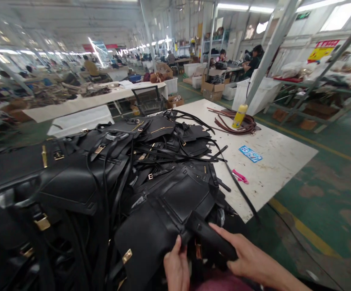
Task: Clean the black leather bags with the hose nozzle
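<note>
A black leather bag with stitched panels lies at the near edge of the pile. My left hand pinches its lower edge, thumb on top. My right hand is closed around a thick black leather part, just right of the left hand; whether it belongs to the same bag I cannot tell. A gold clasp shows on the black leather left of my hands. More black bags with straps and gold buckles are heaped to the left and behind.
On the white table lie a pink tool or clip, a blue packet, coiled brown straps and a yellow bottle. A long black strap hangs over the edge. A metal post stands behind. People sit at tables farther off.
</note>
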Available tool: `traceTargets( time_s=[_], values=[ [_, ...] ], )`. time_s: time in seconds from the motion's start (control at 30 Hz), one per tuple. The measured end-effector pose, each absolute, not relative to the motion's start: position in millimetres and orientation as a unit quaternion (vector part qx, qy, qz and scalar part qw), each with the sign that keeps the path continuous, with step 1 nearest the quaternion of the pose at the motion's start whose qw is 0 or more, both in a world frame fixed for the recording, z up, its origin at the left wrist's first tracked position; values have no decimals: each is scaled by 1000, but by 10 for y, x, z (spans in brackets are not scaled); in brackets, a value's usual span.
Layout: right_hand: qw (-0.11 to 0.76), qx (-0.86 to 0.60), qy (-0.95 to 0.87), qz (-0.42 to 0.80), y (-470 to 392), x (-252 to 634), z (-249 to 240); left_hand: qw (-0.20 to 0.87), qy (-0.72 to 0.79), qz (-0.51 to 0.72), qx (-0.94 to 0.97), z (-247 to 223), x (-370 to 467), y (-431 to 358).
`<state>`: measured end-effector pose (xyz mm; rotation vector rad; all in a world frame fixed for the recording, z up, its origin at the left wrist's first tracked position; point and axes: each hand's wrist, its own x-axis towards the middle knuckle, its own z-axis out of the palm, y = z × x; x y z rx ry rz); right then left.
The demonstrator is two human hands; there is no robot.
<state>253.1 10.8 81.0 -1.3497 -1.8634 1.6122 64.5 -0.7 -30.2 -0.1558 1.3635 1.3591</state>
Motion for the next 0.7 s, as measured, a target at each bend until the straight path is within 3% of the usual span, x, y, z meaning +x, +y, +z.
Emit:
traceTargets(
  time_s=[0.17, 0.5, 0.7],
  values=[
    [154, -404, -672, 601, 255, 2441, 884, 547, 590, 592, -43, -390, 554, -58],
    [32, -399, -618, 677, 511, 2253, 751, 597, 558, 575, -42, -596, 476, -163],
    [97, -447, -579, 675, 639, 2149, 743, 615, 517, 595, -22, -482, 481, -167]
  ],
)
